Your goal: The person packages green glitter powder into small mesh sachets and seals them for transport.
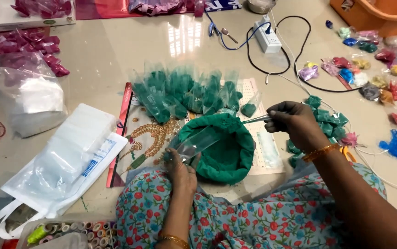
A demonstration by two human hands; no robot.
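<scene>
You are holding a small clear plastic pouch (194,146) open, left hand (181,171) fingers clamped on it, over the green powder bag (223,147); right hand (293,121) fingers are pinching a metal spoon (256,119). Filling step; next calls for a steady pour.

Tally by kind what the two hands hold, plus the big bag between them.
clear plastic pouch, in the left hand: 1
thin metal tool, in the right hand: 1
big open green bag: 1
Total: 3
</scene>
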